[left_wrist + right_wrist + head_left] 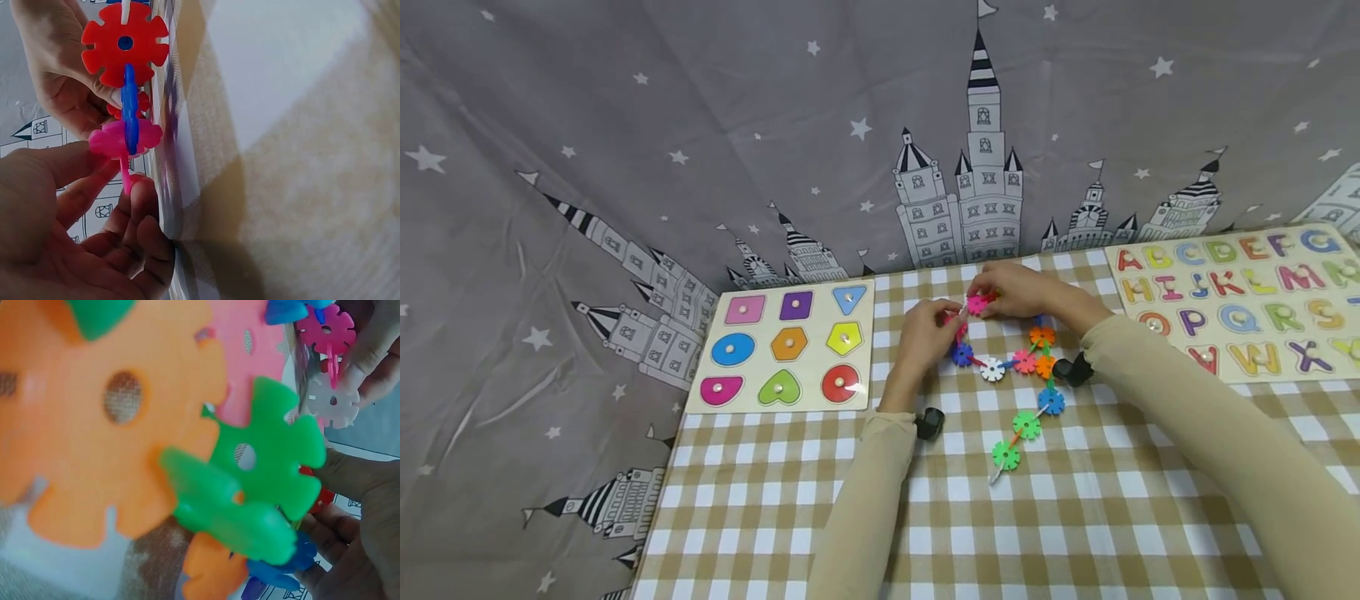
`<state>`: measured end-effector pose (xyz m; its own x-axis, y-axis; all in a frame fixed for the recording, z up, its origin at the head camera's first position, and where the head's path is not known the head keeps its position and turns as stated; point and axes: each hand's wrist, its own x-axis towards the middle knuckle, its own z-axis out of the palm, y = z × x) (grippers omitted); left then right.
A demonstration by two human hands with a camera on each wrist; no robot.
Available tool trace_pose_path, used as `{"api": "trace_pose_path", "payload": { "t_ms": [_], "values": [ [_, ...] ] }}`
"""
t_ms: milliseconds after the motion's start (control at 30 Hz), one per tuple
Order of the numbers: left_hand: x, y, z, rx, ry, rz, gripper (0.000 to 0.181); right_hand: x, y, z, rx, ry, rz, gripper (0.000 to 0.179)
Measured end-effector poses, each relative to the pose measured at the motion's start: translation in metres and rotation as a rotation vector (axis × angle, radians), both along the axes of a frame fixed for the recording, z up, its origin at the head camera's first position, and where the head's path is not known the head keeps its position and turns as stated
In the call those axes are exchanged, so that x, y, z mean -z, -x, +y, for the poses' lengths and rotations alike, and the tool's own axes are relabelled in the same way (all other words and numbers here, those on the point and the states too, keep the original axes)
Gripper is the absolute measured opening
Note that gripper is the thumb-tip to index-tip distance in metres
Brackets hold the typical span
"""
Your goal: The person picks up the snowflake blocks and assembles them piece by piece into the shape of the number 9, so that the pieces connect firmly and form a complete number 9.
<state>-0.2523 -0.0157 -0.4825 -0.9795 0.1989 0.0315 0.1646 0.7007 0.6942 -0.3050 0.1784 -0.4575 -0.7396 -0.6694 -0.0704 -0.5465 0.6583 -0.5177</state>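
A chain of notched, flower-shaped plastic discs in several colours lies on the cloth. At its far end my left hand point(922, 335) pinches a pink disc point(109, 140) between thumb and fingers, as the left wrist view shows. Beside it, my right hand point(1017, 289) grips a red disc point(323, 495), mostly hidden behind the thumb. A bright pink disc point(976, 304) shows between the two hands. From there the chain runs through a dark blue disc point(962, 355), a white disc point(992, 369) and orange discs to a green disc point(1006, 455) nearest me.
A shape puzzle board point(782, 396) lies left of the hands. To the right is an alphabet puzzle board point(1161, 287). Both sit on a checked tablecloth point(760, 517), and a grey curtain point(737, 83) with castles hangs behind.
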Motion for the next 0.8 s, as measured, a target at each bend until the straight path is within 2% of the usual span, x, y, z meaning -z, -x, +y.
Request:
{"api": "trace_pose_path", "payload": {
  "t_ms": [300, 533, 800],
  "values": [
    [-0.002, -0.0023, -0.0022, -0.006, 0.0, -0.038, 0.023, 0.0026, -0.0009, 0.0033, -0.017, 0.023, 0.003, 0.03],
    [-0.0019, -0.0044, -0.0041, -0.017, -0.008, -0.062, 0.025, 0.0059, 0.0008, 0.0062, -0.036, 0.053, -0.021, 0.03],
    [-0.0025, -0.004, -0.0039, -0.002, -0.007, -0.073, 0.022, 0.0071, 0.0039, 0.0062, -0.035, 0.048, -0.078, 0.026]
  ]
}}
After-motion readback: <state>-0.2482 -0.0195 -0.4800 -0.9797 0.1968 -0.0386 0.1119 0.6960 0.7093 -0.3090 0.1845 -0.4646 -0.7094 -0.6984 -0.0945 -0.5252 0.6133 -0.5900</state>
